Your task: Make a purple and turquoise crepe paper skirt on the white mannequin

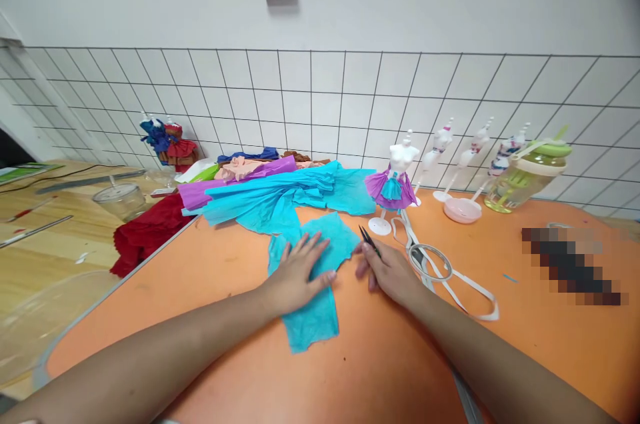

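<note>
My left hand (299, 279) lies flat with spread fingers on a piece of bright blue crepe paper (315, 324), which rests on the orange table. Black tweezers (369, 239) are in my right hand (389, 269), points facing away from me, beside the paper's right edge. Beyond my hands stands a small white dress form (403, 159) on a round base, wearing a purple skirt (383, 189) with a blue piece at the front. A larger gathered sheet of blue crepe paper (260, 201) is spread behind my left hand.
Right of my right hand lie a tape roll (447, 269) and white ribbon (493, 307). Several dress forms (440, 141), a pink dish (463, 211) and a green-lidded bottle (520, 177) stand behind. Red crepe paper (145, 234) hangs over the table's left edge.
</note>
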Motion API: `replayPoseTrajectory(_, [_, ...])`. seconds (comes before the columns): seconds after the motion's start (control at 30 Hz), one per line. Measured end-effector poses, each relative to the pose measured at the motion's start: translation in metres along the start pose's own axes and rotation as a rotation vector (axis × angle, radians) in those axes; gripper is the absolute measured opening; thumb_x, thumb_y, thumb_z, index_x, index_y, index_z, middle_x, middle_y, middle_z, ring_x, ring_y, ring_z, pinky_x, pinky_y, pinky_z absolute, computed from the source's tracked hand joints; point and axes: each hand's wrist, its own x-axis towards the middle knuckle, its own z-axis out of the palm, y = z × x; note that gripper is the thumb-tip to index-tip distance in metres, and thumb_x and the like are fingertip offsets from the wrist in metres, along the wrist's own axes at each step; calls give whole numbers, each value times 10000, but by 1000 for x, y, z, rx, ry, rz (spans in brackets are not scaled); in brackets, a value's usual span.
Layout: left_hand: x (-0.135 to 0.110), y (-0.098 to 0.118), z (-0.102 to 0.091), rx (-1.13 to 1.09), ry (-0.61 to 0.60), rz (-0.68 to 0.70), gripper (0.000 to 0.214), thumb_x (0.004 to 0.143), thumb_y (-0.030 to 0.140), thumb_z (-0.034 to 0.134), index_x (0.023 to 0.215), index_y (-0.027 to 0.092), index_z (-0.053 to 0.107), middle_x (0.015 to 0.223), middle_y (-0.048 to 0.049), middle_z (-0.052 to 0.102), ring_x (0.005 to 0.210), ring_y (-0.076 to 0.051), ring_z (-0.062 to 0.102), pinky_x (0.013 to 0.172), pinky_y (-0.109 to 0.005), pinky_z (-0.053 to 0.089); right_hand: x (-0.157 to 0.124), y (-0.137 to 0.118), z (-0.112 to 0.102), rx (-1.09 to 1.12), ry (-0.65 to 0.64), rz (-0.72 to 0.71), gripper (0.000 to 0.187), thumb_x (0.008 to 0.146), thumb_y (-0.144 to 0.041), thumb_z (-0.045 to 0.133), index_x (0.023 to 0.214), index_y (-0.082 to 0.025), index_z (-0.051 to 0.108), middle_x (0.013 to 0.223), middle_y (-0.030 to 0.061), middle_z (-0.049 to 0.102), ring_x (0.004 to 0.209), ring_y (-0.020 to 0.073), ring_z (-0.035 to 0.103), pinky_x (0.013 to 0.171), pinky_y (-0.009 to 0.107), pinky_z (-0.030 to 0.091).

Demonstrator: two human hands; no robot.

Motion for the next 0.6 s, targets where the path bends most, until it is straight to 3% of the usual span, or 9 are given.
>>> replayPoseTrajectory(0.07, [5,-4,-7,38,151,23,563,939,577,330,1427,307,405,1524,-68,367,1419,-309,280,1154,-603,44,-5,-9,5,149,-185,213,427,969,-514,229,960,-203,522,471,-51,552,318,106,472,379,207,367])
replayPoseTrajectory(0.13, [8,-12,-14,123,103,101,562,902,606,402,1372,310,485,1477,-69,438,1378,-315,350,1157,-590,78,-8,-14,6,187,-275,344,408,958,-527,262,877,-203,496,360,-89,420,243,94,364,309,186,271])
replayPoseTrajectory(0.23, [9,-25,-16,237,-113,95,799,797,749,428,1471,332,327,1578,-98,230,1436,-395,199,1109,-660,92,-10,-15,2,201,-376,452,438,966,-519,216,825,-195,473,386,-44,492,265,116,446,307,194,318])
replayPoseTrajectory(0.33, [9,-28,-9,267,-146,41,882,778,803,359,1511,341,194,1603,-100,87,1458,-404,92,1085,-696,35,-9,-14,-2,182,-472,492,493,964,-547,177,815,-190,482,423,-14,531,284,135,483,328,225,366])
replayPoseTrajectory(0.43, [9,-24,-5,257,-160,40,943,733,842,367,1513,348,175,1603,-105,51,1459,-412,61,1071,-713,12,-9,-14,-2,66,-374,453,494,942,-594,230,829,-197,502,445,-24,513,305,130,456,360,236,340])
replayPoseTrajectory(0.6, [2,-11,-2,224,-226,119,1066,657,866,446,1522,331,124,1601,-118,2,1454,-434,25,1081,-701,11,1,-11,7,-347,-29,181,453,799,-647,523,734,-199,542,744,61,665,707,209,623,528,253,318])
